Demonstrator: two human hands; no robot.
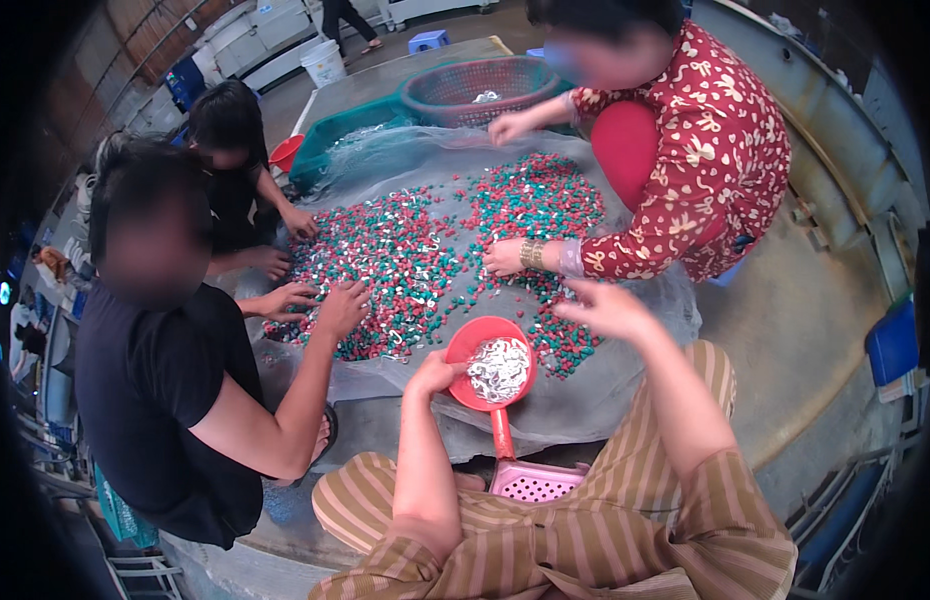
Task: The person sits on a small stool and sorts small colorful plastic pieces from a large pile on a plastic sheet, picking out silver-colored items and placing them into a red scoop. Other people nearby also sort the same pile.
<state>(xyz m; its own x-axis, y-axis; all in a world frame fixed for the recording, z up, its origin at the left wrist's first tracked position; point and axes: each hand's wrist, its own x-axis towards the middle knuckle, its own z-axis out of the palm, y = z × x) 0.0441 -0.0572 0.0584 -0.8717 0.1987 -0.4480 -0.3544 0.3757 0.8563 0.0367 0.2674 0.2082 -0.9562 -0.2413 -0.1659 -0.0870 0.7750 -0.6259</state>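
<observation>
Sorting step is in hand, by my read: the clear plastic sheet (625,400) on the floor carries a wide spread of red, green and white small pieces (425,260), and you pick whites out of it into the scoop.

Red scoop (490,372) sits at the sheet's near edge, just in front of your knees, partly filled with white pieces (499,368). Pink perforated basket (533,482) lies right below its handle.

Your left hand (435,375) grips the scoop's left rim, fingers curled on it. Your right hand (605,308) hovers over the near-right edge of the spread, fingers loosely spread; can't tell if it pinches anything.

Next move, I judge: a fine pinch on single white pieces among the colours, then a short carry to the scoop while the left hand steadies it.

Hard to make out: what the pieces actually are, too small. Three co-workers' hands cover parts of the spread. The red mesh basket (477,88) at the far end shows something white, unclear.
</observation>
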